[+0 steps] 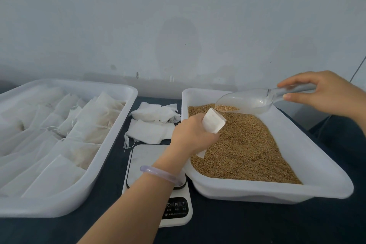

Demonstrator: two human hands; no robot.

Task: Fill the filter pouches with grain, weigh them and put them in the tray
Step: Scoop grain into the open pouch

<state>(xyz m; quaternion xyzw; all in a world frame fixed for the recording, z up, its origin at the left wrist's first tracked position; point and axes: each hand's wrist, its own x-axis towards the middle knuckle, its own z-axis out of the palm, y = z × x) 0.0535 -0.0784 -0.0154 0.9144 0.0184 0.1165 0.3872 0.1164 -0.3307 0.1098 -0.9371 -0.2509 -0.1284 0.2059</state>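
Head view: dark tabletop [217, 230], pale wall [178, 16]

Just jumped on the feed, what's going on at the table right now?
A person is mid-fill. The left hand grips an open filter pouch over the grain tray, while the right hand holds a clear scoop tipped toward the pouch's mouth, a little grain at its lip. The scale sits between the trays, and the left tray already holds filled pouches.

only readable stuff is the "M" and "T" buttons on the scale [158, 184], small print underneath's too blurry
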